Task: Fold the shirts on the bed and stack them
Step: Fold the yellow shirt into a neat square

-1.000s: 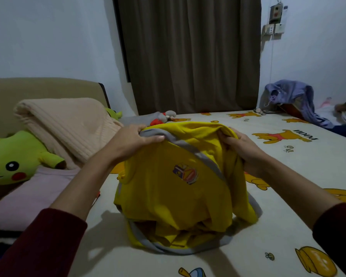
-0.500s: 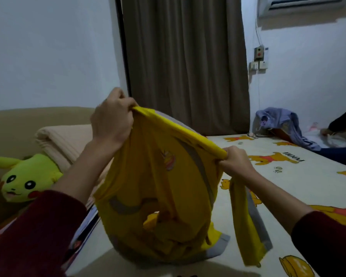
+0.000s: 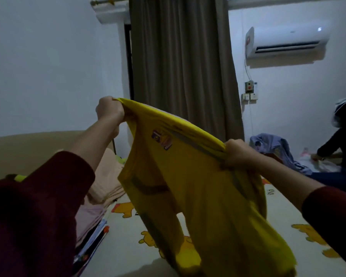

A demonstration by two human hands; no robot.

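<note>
**Yellow shirt held aloft over the bed**

The yellow shirt is suspended in the air between both hands, above the bed. Its upper edge runs taut on a slope — high at the left, lower at the right. A small printed badge shows near the top of the fabric, and grey trim bands cross the body. The lower part hangs in loose folds; whether the bottom hem touches the sheet cannot be told.

Left hand: clenched on the upper left corner of the shirt, fabric bunched in the fist, arm raised. Right hand: clenched on the upper right corner, fingers curled round gathered cloth, held lower than the left. Both forearms emerge from dark red sleeves.

The bed carries a pale sheet printed with yellow cartoon bears. At its left side lies a folded beige blanket, with a pink cloth just below it.

Background — a brown curtain hangs behind the shirt, and an air conditioner is mounted on the right wall. A purple garment lies at the far right of the bed, near a second person in dark clothing.
</note>
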